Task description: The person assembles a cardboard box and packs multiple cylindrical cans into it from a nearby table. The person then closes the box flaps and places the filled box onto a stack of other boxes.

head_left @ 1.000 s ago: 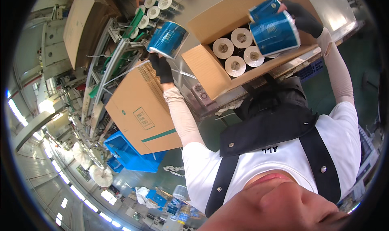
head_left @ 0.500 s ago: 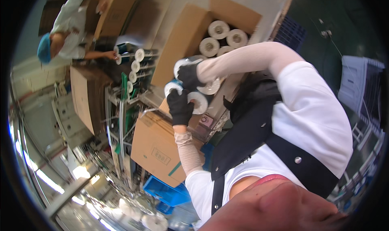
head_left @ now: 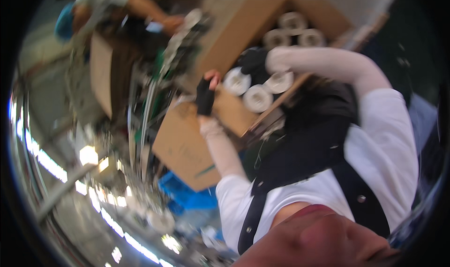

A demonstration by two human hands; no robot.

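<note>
An open cardboard box (head_left: 243,21) holds several white rolls with hollow cores, among them a far roll (head_left: 292,23) and a near roll (head_left: 258,98). My right hand (head_left: 254,64), in a black glove, reaches over the box and lies against the rolls beside a white roll (head_left: 236,82). Its fingers are dark and smeared, so their grip is unclear. Outside the rolls, by the box's left side, my left hand (head_left: 206,93) is raised in a black glove with bare fingertips. Its fingers are bent and a little apart, with nothing visible in them.
A closed cardboard box (head_left: 183,145) stands left of the open one, above a blue crate (head_left: 187,192). At the upper left a co-worker in a blue cap (head_left: 64,22) reaches toward a row of rolls (head_left: 176,44) on a rack. Another carton (head_left: 101,75) stands near them.
My left hand has come off the rolls and moved up and left. The rolls by my hands now sit inside the box. The view has shifted, and the co-worker's arm reaches further right.
</note>
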